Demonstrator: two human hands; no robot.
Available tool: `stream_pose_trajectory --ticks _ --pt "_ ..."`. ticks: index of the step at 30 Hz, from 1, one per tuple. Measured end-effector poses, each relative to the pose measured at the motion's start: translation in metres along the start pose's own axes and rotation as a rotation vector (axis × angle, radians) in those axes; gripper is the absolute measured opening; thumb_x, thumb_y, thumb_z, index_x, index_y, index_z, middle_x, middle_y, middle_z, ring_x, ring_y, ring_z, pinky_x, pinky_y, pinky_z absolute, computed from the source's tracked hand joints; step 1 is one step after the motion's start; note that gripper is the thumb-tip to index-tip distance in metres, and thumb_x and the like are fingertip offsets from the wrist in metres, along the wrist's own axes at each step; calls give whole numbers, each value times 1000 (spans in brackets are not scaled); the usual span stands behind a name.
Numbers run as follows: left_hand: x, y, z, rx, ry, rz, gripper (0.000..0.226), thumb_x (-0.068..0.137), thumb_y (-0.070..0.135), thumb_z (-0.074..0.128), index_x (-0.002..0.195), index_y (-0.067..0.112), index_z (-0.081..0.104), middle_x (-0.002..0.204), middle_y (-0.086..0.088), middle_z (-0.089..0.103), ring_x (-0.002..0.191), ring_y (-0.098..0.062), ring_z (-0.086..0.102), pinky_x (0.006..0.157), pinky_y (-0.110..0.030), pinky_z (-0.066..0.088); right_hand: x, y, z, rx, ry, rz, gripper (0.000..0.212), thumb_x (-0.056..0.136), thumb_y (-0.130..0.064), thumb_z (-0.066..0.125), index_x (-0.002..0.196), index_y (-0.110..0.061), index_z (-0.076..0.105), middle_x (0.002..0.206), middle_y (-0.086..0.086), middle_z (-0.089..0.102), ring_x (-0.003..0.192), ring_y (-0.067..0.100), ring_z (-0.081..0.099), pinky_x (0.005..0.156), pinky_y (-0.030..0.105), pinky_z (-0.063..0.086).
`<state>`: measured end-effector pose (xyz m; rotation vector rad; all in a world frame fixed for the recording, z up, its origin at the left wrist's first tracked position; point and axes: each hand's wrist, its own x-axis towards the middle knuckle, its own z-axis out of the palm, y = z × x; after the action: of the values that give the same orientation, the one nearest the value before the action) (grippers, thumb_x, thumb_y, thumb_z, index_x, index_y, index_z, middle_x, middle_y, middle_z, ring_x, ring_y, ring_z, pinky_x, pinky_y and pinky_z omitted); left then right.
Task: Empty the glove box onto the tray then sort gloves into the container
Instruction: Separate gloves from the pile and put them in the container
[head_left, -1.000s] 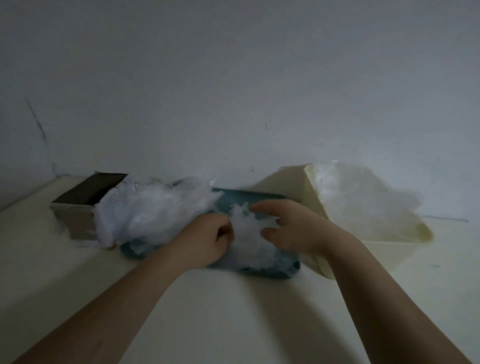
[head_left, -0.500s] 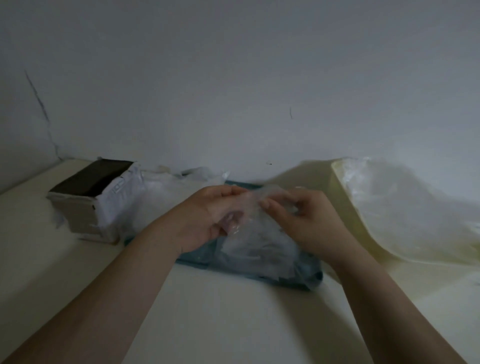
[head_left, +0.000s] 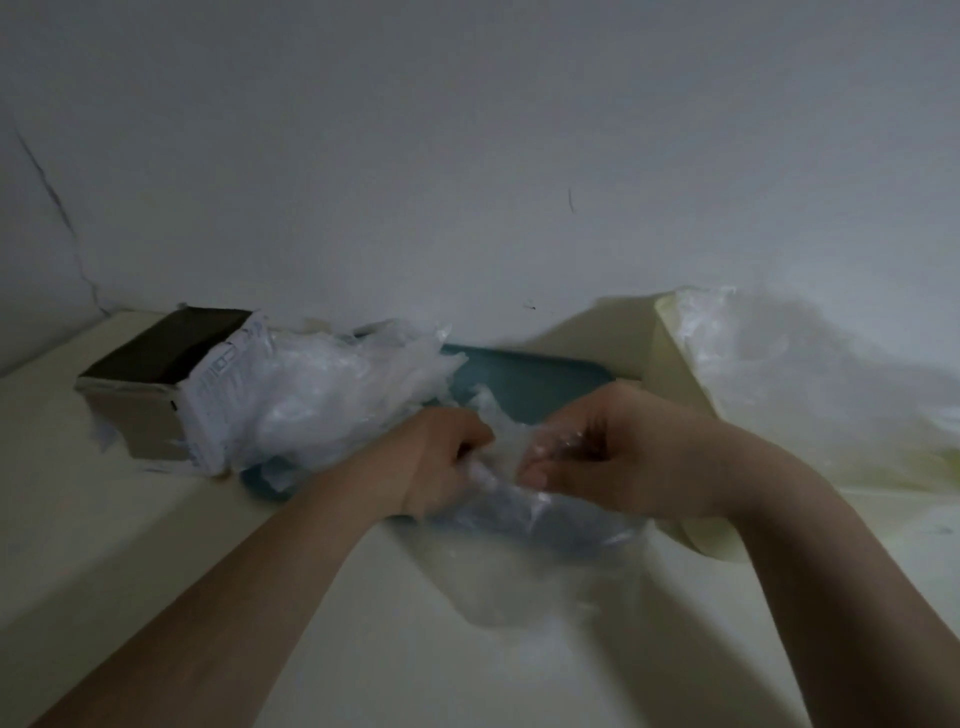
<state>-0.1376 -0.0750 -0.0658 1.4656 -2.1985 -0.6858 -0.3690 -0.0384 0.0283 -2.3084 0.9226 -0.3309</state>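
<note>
Cream counter (head_left: 156, 545) against grey wall: left hand (head_left: 441, 457) and right hand (head_left: 597, 452) both pinch one clear glove (head_left: 519, 561) hanging over the teal tray (head_left: 524, 374) front edge, container (head_left: 675, 364) just right, nearer the right hand, glove box (head_left: 156, 374) left.
</note>
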Motion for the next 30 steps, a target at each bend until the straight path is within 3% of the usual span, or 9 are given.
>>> stream_pose_trajectory --ticks 2,6,12,16,21,24,26,28,30 --pt "-6 1 -5 -76 63 20 11 96 27 69 90 24 78 85 12 74 78 0 67 72 -17 48 -6 -7 -3 -13 -92 4 33 96 -24 72 86 -55 74 85 -20 76 77 -1 70 75 17 52" --pt "-10 9 -27 -486 231 -79 23 97 21 69 76 25 76 67 10 70 62 -1 58 66 -20 46 -8 -7 -6 -220 -132 94 11 96 -33 70 97 -37 80 93 -24 73 87 -6 68 78 10 49" --pt "-17 23 -49 -1018 214 -193 11 76 7 73 82 -1 68 81 -15 65 75 -27 61 70 -33 50 -7 2 -5 -148 316 -39 17 85 -48 67 92 -40 81 156 -19 41 141 0 42 117 38 41" --pt "-15 19 -46 -1087 60 -159 12 78 0 69 71 6 75 74 -10 73 65 -21 70 58 -25 55 -10 -8 -9 -216 383 -158 11 87 -40 71 91 -36 82 169 -19 18 157 7 10 124 43 20" --pt "-17 14 -40 -1146 -14 -173 16 71 19 79 84 10 77 87 -9 74 73 -17 71 72 -27 55 2 -3 3 -74 438 -101 5 90 -21 77 87 -23 80 118 -8 68 111 7 65 96 29 50" --pt "-18 21 -45 -1315 52 -198 9 83 22 77 85 15 83 95 -12 78 84 -24 77 88 -38 49 11 7 8 -80 526 -12 13 91 -21 75 81 -14 74 83 0 70 80 14 67 77 35 50" --pt "-17 28 -50 -1429 84 -238 49 86 52 66 81 6 83 97 -18 78 85 -31 77 85 -44 60 12 13 7 -89 557 56 21 93 -25 72 76 -11 70 73 4 67 72 19 64 70 34 50" --pt "-20 35 -52 -1365 62 -228 71 86 67 52 92 3 83 107 -21 77 92 -32 77 80 -43 63 12 16 6 -72 566 116 28 93 -27 70 73 -8 66 68 10 64 66 24 61 65 37 48" --pt "-23 32 -48 -1142 111 -181 56 92 59 52 103 13 83 111 -16 77 91 -24 75 78 -37 56 12 18 6 -36 573 169 33 93 -30 69 73 -5 64 68 16 63 67 31 60 62 40 47"
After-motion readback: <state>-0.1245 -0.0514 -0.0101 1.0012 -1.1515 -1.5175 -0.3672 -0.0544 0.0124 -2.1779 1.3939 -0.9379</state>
